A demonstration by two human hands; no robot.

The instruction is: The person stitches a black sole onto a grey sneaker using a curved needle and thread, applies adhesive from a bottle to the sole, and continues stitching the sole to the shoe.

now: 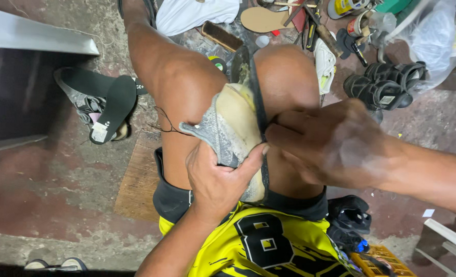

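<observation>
Grey and cream, a worn shoe [231,128] lay sole-up between the person's bare knees, clamped there as they sat over a stained concrete floor [48,205]. Its left hand [219,179] was wrapped around the heel end of the shoe from below, thumb pressed up against the pale underside. Its right hand [326,141] came in from the right, blurred with motion, fingers pinched together at the shoe's edge where a black sole strip [258,102] ran along it; it looked closed on that strip, though the blur hid the exact grip. A loose dark thread [162,122] trailed off the toe end across the left thigh.

Below the hands showed black shorts and a yellow jersey [269,246]. A wooden board [138,179] lay on the floor under the left leg. Further left, a black sandal [102,105] lay upturned beside a dark metal box [17,87]. Beyond the knees sat a clutter of tools, a tan insole cutout [263,19], a brush [222,36] and a white cloth [194,14]. A pair of black strapped sandals [384,82] rested at the upper right, next to a clear plastic bag [433,41].
</observation>
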